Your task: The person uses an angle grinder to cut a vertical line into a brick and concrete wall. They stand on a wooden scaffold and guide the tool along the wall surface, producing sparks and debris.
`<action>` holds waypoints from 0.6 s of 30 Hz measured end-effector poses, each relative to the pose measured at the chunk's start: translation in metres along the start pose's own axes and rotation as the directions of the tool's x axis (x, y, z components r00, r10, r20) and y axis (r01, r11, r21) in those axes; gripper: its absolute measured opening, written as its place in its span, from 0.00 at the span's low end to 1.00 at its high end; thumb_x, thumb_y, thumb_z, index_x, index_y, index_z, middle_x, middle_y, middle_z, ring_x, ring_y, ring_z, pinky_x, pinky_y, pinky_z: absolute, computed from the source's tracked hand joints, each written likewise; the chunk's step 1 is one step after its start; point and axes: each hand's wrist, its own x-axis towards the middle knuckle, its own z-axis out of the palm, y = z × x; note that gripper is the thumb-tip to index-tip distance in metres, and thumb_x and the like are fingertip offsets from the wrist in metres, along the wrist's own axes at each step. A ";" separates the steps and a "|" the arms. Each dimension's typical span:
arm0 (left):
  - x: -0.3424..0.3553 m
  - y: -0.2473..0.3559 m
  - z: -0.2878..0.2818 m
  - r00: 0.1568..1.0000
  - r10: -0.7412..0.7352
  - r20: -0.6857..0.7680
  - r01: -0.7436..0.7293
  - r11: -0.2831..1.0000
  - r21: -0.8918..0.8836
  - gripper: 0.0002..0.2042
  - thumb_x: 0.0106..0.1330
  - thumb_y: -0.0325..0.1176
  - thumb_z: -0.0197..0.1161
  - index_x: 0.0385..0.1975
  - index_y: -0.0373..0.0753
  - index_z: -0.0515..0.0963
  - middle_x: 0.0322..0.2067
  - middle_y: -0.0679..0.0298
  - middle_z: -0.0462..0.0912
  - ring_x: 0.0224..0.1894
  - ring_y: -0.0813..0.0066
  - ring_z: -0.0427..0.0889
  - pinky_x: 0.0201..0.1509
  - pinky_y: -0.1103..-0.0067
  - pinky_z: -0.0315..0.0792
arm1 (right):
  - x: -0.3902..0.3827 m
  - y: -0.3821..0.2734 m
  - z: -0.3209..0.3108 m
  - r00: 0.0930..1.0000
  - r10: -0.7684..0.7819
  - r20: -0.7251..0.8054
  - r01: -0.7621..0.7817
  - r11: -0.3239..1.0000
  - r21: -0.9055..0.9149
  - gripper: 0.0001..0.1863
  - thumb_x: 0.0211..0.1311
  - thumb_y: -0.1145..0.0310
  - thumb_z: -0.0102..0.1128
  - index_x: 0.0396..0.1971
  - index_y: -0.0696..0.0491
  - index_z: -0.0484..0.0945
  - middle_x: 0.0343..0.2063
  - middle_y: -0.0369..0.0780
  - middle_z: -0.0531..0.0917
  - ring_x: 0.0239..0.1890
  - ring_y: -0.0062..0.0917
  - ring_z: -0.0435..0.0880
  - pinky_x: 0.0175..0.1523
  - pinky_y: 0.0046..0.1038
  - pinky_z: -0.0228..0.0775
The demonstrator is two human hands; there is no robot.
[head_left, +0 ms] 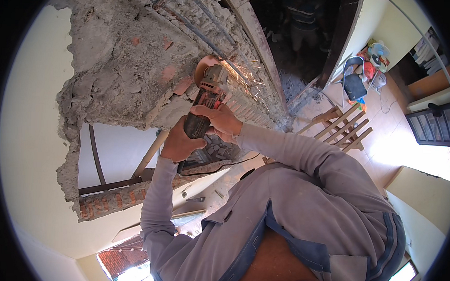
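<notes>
An angle grinder [210,93] with a dark and red body is held up in both hands. My left hand [178,143] wraps round the rear of its body, and my right hand [222,121] grips it from the other side, closer to the head. The grinder's round disc [206,65] meets a steel rebar [201,36] that runs along the broken concrete. Orange sparks [247,78] spray from there to the right. A dark power cord [221,169] trails off behind the grinder.
Rough broken masonry [113,72] with exposed brick surrounds the rebars. Below it is an opening with a wooden pole [150,155]. A person [303,19] stands in the dark doorway. At right are a wooden rack [344,129] and a chair [355,85] beside piled household items.
</notes>
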 end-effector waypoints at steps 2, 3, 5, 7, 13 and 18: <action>0.000 0.000 0.000 1.000 -0.007 0.004 0.007 1.000 0.005 0.36 0.43 0.34 0.75 0.56 0.33 0.71 0.43 0.57 0.81 0.43 0.65 0.82 0.50 0.72 0.76 | 0.001 0.000 -0.001 1.000 0.002 0.010 -0.001 1.000 -0.002 0.15 0.58 0.63 0.74 0.42 0.48 0.79 0.38 0.35 0.84 0.40 0.25 0.86 0.51 0.44 0.80; 0.000 0.000 -0.001 1.000 -0.010 0.013 0.010 1.000 0.012 0.35 0.44 0.31 0.74 0.56 0.34 0.70 0.43 0.59 0.80 0.43 0.68 0.81 0.50 0.73 0.75 | 0.001 0.001 -0.002 1.000 0.002 0.015 -0.002 1.000 -0.003 0.15 0.58 0.62 0.74 0.42 0.48 0.80 0.38 0.35 0.84 0.40 0.25 0.86 0.50 0.44 0.80; 0.000 0.001 0.000 1.000 -0.013 0.022 0.013 1.000 0.016 0.34 0.45 0.29 0.74 0.57 0.34 0.70 0.43 0.61 0.80 0.43 0.71 0.80 0.50 0.74 0.75 | 0.002 0.001 -0.002 1.000 0.002 0.009 -0.002 1.000 -0.008 0.15 0.58 0.62 0.74 0.42 0.48 0.80 0.38 0.34 0.84 0.39 0.25 0.86 0.50 0.43 0.80; 0.000 0.001 0.000 1.000 -0.009 0.019 0.009 1.000 0.009 0.34 0.45 0.29 0.74 0.56 0.34 0.70 0.43 0.61 0.80 0.43 0.71 0.81 0.50 0.74 0.75 | 0.002 0.002 -0.002 1.000 0.001 0.005 -0.001 1.000 -0.009 0.15 0.58 0.62 0.74 0.42 0.48 0.80 0.38 0.34 0.84 0.39 0.25 0.86 0.49 0.42 0.80; 0.001 -0.002 0.001 1.000 -0.007 0.020 0.007 1.000 0.000 0.33 0.45 0.28 0.74 0.55 0.34 0.70 0.43 0.61 0.80 0.44 0.71 0.81 0.50 0.74 0.75 | 0.002 0.001 -0.002 1.000 -0.001 -0.007 0.001 1.000 -0.005 0.16 0.56 0.62 0.75 0.42 0.48 0.80 0.37 0.34 0.85 0.39 0.24 0.86 0.47 0.41 0.80; 0.001 -0.003 0.002 1.000 0.003 -0.005 -0.003 1.000 -0.017 0.35 0.43 0.35 0.76 0.55 0.33 0.72 0.42 0.57 0.81 0.42 0.64 0.82 0.49 0.71 0.76 | 0.000 0.001 -0.001 1.000 -0.007 -0.018 0.006 1.000 -0.015 0.16 0.56 0.62 0.75 0.41 0.48 0.80 0.37 0.34 0.85 0.38 0.24 0.86 0.45 0.40 0.80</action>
